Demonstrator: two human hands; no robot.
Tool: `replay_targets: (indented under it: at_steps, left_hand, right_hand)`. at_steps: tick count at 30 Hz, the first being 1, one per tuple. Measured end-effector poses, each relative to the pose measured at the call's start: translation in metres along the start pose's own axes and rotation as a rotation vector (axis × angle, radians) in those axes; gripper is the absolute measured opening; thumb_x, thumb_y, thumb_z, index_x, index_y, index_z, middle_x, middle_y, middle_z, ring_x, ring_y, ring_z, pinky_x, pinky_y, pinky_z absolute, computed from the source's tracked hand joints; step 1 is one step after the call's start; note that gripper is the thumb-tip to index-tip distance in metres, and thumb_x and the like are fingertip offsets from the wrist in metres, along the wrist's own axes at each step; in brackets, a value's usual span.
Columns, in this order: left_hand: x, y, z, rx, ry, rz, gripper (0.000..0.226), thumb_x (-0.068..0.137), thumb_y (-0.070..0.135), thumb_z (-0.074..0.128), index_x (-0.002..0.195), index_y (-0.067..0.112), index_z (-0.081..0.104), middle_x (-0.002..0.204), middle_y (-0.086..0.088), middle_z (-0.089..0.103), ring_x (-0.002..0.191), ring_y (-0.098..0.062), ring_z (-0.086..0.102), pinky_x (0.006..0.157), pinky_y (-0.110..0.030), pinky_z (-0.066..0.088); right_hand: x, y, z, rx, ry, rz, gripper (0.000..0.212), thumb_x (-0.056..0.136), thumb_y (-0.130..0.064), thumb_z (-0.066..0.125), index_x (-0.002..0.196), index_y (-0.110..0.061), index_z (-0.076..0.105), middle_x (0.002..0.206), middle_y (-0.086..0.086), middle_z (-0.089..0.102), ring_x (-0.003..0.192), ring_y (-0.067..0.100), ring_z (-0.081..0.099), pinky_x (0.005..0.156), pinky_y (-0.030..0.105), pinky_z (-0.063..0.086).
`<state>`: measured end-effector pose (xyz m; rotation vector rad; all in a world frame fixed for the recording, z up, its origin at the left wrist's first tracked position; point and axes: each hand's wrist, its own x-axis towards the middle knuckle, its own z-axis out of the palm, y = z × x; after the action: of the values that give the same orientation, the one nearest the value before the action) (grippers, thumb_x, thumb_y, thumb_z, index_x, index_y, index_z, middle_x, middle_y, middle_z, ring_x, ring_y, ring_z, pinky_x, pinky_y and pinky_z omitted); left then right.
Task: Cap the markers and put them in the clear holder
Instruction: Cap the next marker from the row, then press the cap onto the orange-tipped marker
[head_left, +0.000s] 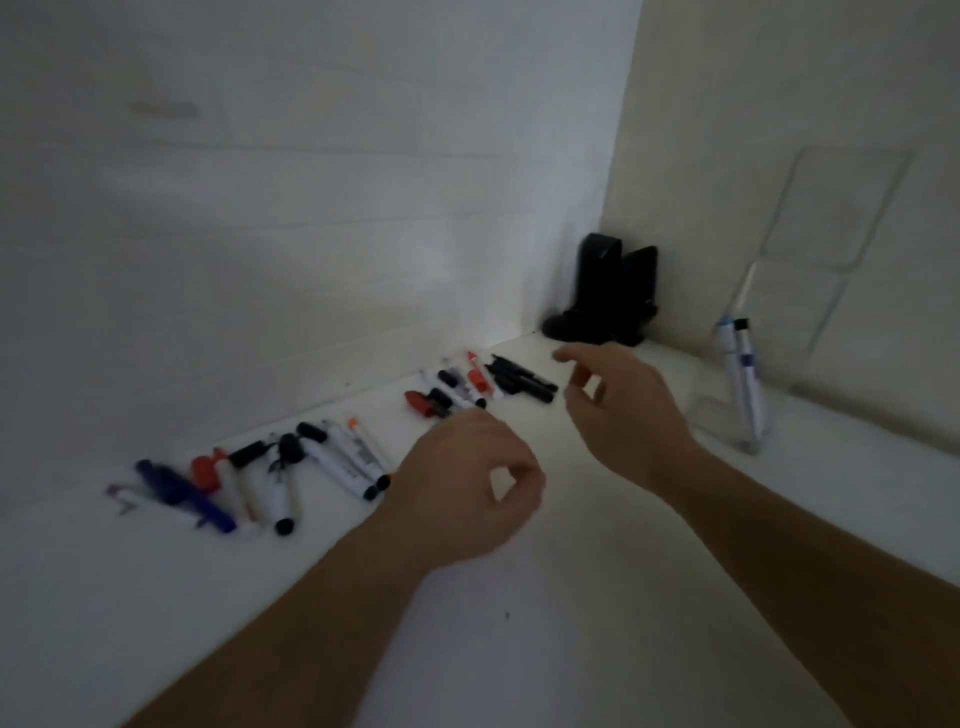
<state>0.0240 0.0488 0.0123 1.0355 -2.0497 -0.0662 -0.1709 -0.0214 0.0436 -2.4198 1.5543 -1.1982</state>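
Observation:
Several markers and loose caps lie on the white table along the wall: one group (291, 467) at the left with blue, orange and black caps, another group (467, 387) further back with red and black pieces. A clear holder (779, 332) stands at the right against the side wall, with two markers (743, 374) upright inside it. My left hand (467, 478) hovers over the table between the two groups, its fingers loosely curled and holding nothing. My right hand (618, 410) is raised between the far group and the holder, fingers spread and empty.
A black stand-like object (613, 291) sits in the back corner where the two white walls meet. The white table (571, 597) stretches toward me under my forearms.

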Motion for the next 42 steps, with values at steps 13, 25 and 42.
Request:
replay_targets:
  at_steps: [13,25,42]
  left_hand:
    - [-0.026,-0.117,-0.090,0.461,0.200,-0.882,0.034,0.086,0.037,0.044,0.107,0.041,0.071,0.106,0.006,0.071,0.107,-0.029,0.054,0.094,-0.042,0.048]
    - [-0.009,-0.093,-0.064,0.706,-0.073,-0.881,0.034,0.080,0.049,0.051,0.107,0.044,0.071,0.115,0.004,0.060,0.112,-0.028,0.039,0.089,-0.043,0.030]
    - [0.003,-0.086,-0.050,0.753,-0.200,-0.834,0.021,0.096,0.050,0.054,0.108,0.047,0.070,0.110,0.013,0.067,0.113,-0.024,0.040,0.085,-0.042,0.023]
  right_hand:
    - [0.008,-0.092,0.120,0.103,-0.642,-0.210,0.053,0.095,-0.009,0.048,0.141,-0.032,0.057,0.126,0.004,0.054,0.124,0.024,0.052,0.092,0.034,0.046]
    - [0.005,-0.076,0.127,0.123,-0.366,-0.110,0.034,0.091,-0.036,0.067,0.123,-0.024,0.066,0.114,0.004,0.062,0.107,0.020,0.060,0.081,0.027,0.047]
    - [0.013,-0.077,0.101,-0.085,-0.262,0.030,0.030,0.103,-0.031,0.045,0.132,-0.023,0.049,0.126,0.008,0.060,0.115,0.026,0.059,0.081,0.037,0.051]
